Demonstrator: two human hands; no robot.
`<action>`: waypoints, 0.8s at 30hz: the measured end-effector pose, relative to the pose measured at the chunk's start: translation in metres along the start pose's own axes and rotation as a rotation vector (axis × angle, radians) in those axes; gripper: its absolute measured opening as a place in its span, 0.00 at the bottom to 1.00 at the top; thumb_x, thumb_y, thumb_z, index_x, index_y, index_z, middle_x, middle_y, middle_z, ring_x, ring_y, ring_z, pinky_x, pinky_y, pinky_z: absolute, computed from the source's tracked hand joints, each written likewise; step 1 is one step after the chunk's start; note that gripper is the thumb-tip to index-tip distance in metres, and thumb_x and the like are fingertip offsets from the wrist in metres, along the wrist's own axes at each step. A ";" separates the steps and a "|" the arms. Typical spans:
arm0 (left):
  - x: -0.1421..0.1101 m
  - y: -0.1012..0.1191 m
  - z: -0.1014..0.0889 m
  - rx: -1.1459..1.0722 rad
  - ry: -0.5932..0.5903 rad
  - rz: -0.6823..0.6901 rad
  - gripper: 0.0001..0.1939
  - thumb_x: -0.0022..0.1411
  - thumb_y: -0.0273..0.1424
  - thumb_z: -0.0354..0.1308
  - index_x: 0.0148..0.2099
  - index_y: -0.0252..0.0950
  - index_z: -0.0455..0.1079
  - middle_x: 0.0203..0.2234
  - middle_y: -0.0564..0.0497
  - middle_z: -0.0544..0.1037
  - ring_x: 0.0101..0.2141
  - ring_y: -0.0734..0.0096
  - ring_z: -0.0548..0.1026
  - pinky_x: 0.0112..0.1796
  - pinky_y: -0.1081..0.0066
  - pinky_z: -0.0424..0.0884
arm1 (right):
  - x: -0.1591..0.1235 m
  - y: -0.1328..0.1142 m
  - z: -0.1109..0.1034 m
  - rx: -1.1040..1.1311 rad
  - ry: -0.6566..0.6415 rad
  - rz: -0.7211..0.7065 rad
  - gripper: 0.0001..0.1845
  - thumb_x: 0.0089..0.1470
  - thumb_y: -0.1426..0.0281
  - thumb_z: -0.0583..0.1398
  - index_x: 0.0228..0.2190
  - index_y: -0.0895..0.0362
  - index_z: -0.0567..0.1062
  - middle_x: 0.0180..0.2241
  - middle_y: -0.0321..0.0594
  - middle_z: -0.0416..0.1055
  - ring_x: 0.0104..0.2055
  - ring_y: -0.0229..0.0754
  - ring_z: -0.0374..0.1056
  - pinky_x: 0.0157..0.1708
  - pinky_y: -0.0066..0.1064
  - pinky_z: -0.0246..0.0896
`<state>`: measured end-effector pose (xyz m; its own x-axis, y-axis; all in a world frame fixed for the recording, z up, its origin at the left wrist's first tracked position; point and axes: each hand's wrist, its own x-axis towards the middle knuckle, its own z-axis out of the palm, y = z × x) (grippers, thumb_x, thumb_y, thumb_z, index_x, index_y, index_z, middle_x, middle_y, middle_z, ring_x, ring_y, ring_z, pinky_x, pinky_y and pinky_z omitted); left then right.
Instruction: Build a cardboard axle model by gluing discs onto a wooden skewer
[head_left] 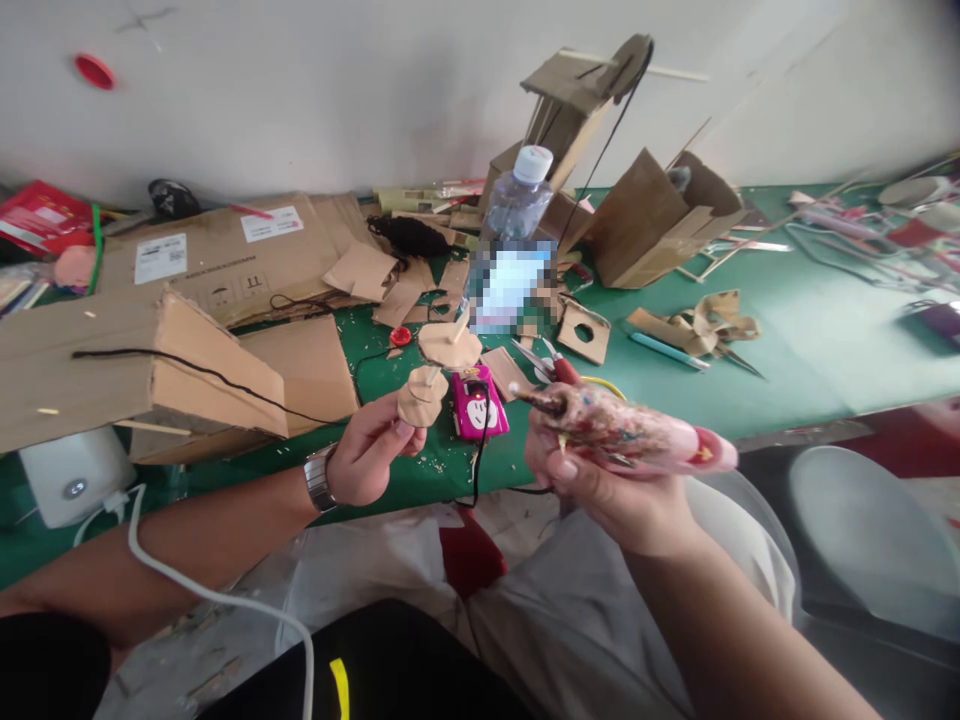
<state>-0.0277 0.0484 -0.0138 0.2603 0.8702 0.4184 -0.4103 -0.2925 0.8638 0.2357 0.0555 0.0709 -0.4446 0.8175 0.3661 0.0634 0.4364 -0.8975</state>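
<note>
Between the thumb and fingers of my left hand (379, 445) is a small cardboard piece made of round discs (421, 398). A larger cardboard disc (448, 346) sits just beyond it, with a wooden stick (460, 326) through its middle; the two parts look joined. My right hand (615, 490) is wrapped round a pink, stained hot glue gun (630, 432). Its dark nozzle points left toward the discs, apart from them, with a whitish blob at the tip. Below the larger disc lies a magenta power socket (480, 403) with a black plug in it.
Cardboard structures stand left (217, 350) and at the back right (645, 220). A clear bottle (517, 205) stands behind the discs. Scissors (551, 362), a teal pen-like tool (669, 351) and cardboard scraps lie about. A white cable (225, 605) crosses my left arm. A grey stool (870, 530) is at right.
</note>
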 end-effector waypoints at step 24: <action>-0.004 0.001 -0.001 0.000 0.017 -0.031 0.14 0.81 0.40 0.56 0.43 0.38 0.74 0.26 0.56 0.63 0.24 0.77 0.60 0.25 0.75 0.59 | -0.008 0.007 0.008 0.277 -0.036 0.289 0.25 0.60 0.60 0.76 0.57 0.49 0.81 0.27 0.28 0.75 0.23 0.38 0.69 0.31 0.33 0.75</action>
<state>-0.0297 0.0453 -0.0149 0.2585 0.8854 0.3864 -0.4019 -0.2652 0.8764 0.2329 0.0494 0.0597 -0.4747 0.8761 0.0843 -0.0504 0.0686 -0.9964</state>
